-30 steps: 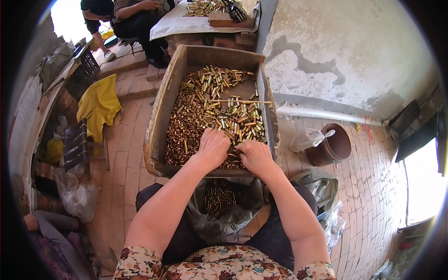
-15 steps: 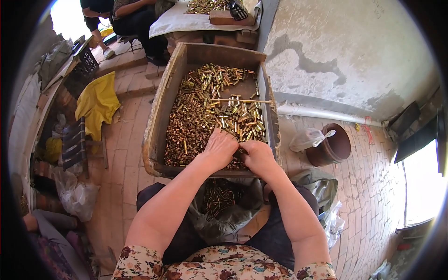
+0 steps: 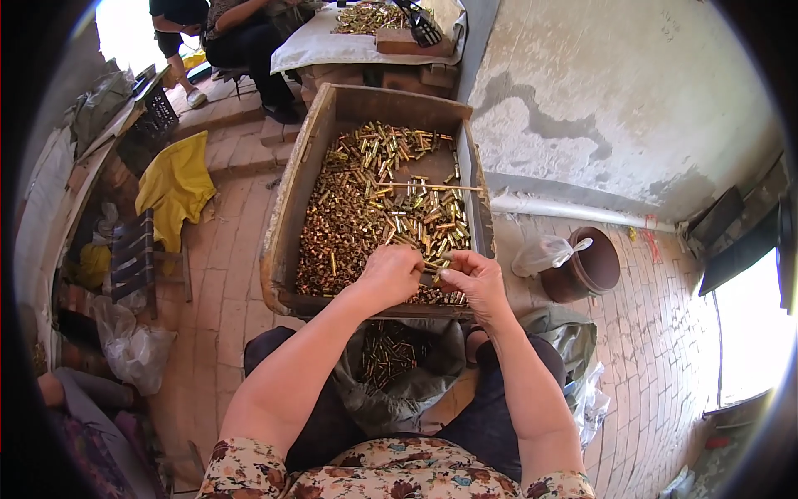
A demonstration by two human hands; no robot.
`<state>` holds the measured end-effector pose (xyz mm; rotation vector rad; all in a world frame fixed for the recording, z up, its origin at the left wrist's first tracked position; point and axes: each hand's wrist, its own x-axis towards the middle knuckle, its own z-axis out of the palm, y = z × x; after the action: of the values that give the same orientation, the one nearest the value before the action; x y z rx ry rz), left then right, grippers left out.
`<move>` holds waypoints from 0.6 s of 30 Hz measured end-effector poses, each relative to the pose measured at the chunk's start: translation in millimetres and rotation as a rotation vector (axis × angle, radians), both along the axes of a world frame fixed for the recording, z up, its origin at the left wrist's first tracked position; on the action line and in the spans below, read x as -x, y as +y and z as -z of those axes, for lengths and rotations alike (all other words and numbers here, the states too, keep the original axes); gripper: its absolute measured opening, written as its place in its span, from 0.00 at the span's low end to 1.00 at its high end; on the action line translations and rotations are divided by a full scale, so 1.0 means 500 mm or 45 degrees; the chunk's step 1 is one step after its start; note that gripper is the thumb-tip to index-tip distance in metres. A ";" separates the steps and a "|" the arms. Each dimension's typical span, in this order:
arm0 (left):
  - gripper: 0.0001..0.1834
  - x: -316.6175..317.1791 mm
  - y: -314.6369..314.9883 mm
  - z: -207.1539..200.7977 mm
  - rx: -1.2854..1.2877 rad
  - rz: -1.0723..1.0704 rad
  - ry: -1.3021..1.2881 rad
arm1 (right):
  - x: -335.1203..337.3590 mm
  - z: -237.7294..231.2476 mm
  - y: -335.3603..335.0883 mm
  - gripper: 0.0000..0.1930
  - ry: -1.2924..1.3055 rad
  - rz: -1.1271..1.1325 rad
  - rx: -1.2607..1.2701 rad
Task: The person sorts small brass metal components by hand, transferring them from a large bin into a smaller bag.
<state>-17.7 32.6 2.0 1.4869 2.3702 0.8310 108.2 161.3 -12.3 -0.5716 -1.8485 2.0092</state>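
A worn wooden box [image 3: 278,241] stands in front of me, filled with brass-coloured metal pieces. Short copper-toned rings or sleeves [image 3: 332,241] heap on its left side, and longer slim tubes [image 3: 449,233] lie on the right and at the far end. Over the near part of the box, my left hand [image 3: 391,273] is closed with its fingertips around a small brass-coloured tube [image 3: 432,266]. My right hand [image 3: 472,283] pinches at the other side of that tube, thumb against fingers. The exact parts inside both grips are partly hidden by my fingers.
A thin wooden stick [image 3: 428,186] lies across the tubes. Between my legs sits an open grey sack [image 3: 440,366] with more slim metal pieces. A brown bucket [image 3: 594,266] with a plastic bag stands at right. Two people sit nearby, beyond a cloth-covered table [image 3: 332,51] and at lower left.
My hands have drawn slightly apart. The right hand has turned and its fingers have opened into a pinch, showing the small tube between the hands. The view has shifted a little.
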 end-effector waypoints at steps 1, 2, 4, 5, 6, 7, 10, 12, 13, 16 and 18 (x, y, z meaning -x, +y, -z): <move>0.04 0.000 -0.003 -0.007 -0.089 -0.063 -0.309 | -0.004 -0.001 -0.002 0.11 0.017 0.040 0.082; 0.04 0.003 -0.007 -0.003 -0.090 -0.067 -0.305 | -0.004 -0.002 -0.004 0.10 0.035 0.075 0.164; 0.04 0.012 -0.016 0.009 -0.346 -0.097 -0.858 | -0.003 -0.012 -0.011 0.09 0.069 0.084 0.194; 0.04 0.009 -0.017 0.007 -0.344 -0.098 -0.856 | -0.004 -0.016 -0.012 0.07 0.097 0.103 0.227; 0.03 0.004 -0.018 0.001 -0.412 -0.146 -1.054 | -0.005 -0.018 -0.013 0.07 0.099 0.103 0.229; 0.02 0.001 -0.019 -0.003 -0.480 -0.196 -1.252 | -0.005 -0.019 -0.016 0.07 0.115 0.121 0.184; 0.04 -0.001 -0.028 -0.003 -0.615 -0.197 -1.400 | -0.003 -0.019 -0.028 0.06 0.147 0.137 0.139; 0.04 -0.004 -0.031 -0.009 -0.651 -0.217 -1.462 | -0.002 -0.020 -0.033 0.06 0.163 0.138 0.140; 0.05 -0.006 -0.032 -0.011 -0.685 -0.238 -1.525 | -0.003 -0.022 -0.036 0.06 0.158 0.126 0.144; 0.05 -0.008 -0.034 -0.013 -0.705 -0.208 -1.538 | -0.002 -0.028 -0.043 0.06 0.159 0.111 0.157; 0.05 -0.009 -0.036 -0.015 -0.699 -0.204 -1.548 | -0.002 -0.032 -0.046 0.06 0.164 0.111 0.167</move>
<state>-13.2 14.7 9.3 0.5213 1.3584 1.8284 109.1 138.1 3.5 -0.5351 -1.5997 2.0688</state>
